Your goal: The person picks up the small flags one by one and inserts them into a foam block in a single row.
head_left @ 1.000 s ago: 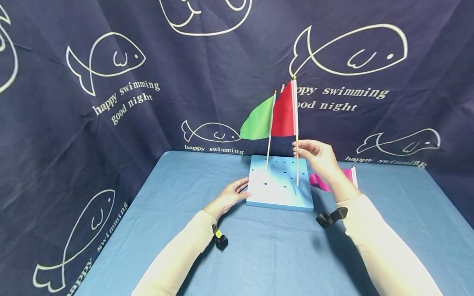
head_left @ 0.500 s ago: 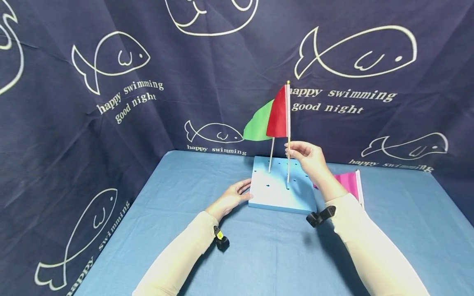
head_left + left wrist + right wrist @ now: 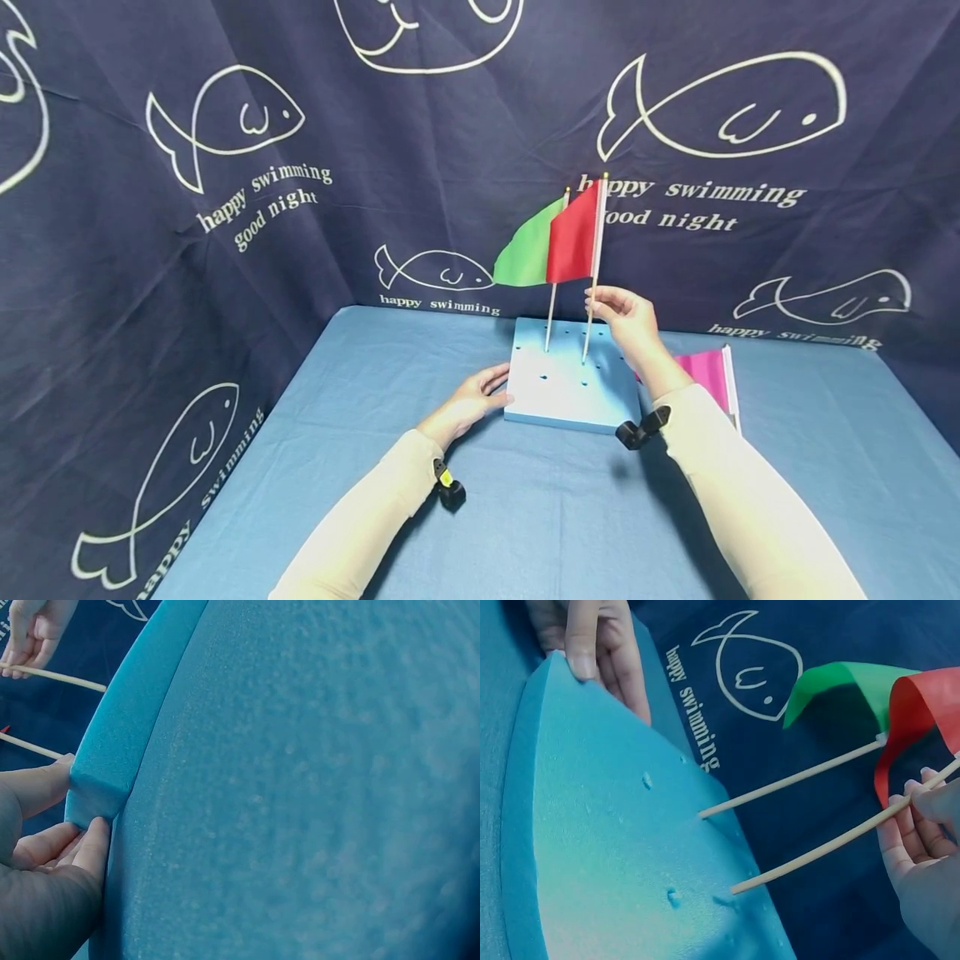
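My right hand [image 3: 632, 323] pinches the wooden stick of a red flag [image 3: 573, 237] between thumb and fingertips. The flag leans slightly right, and its lower tip is right at the surface of a light blue foam board [image 3: 551, 398] with several small holes. In the right wrist view, the stick's end [image 3: 739, 888] lies close beside its shadow on the board. A green flag [image 3: 522, 250] stands in the board, behind and left of the red one. My left hand [image 3: 467, 404] grips the board's left edge, thumb [image 3: 583, 658] on top and fingers along the side.
A pink flag [image 3: 707, 373] lies on the blue cloth-covered table [image 3: 540, 517] right of the board, partly hidden by my right forearm. A dark curtain [image 3: 450, 150] with white fish drawings hangs behind and along the left side.
The red flag shifts left, then its lower tip moves further back on the board while its top tilts right. My right hand moves left with it. The left hand stays at the board's edge.
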### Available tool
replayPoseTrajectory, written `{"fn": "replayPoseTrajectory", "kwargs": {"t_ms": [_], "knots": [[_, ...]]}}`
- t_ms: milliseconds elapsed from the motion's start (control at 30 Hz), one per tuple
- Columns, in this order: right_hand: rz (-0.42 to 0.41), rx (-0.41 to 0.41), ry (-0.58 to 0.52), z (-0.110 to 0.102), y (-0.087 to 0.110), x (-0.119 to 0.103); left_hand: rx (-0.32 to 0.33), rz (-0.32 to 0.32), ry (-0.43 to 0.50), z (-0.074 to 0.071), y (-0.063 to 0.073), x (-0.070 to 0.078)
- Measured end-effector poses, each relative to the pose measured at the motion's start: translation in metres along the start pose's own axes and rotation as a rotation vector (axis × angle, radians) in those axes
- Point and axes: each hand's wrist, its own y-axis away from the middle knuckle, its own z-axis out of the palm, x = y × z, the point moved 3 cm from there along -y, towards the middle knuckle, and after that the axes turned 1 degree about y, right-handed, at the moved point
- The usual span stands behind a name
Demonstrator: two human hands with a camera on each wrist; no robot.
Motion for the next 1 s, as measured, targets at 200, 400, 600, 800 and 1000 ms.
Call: {"fn": "replayPoseTrajectory", "kwargs": {"t_ms": [200, 400, 600, 800, 1000], "knots": [[0.009, 0.057, 0.005, -0.002, -0.004, 0.006, 0.011, -0.048, 0.018, 0.001, -0.002, 0.001], [0.006, 0.081, -0.041, -0.003, -0.007, 0.01, 0.021, -0.044, 0.027, 0.001, -0.004, 0.0], [-0.012, 0.103, -0.028, -0.003, -0.009, 0.013, 0.016, -0.038, 0.025, 0.003, -0.003, 0.002], [0.015, 0.103, 0.002, -0.002, -0.009, 0.018, 0.012, -0.033, 0.05, 0.002, -0.001, 0.003], [0.035, 0.102, 0.062, -0.001, -0.008, 0.026, 0.01, -0.031, 0.043, 0.001, -0.001, 0.002]]}}
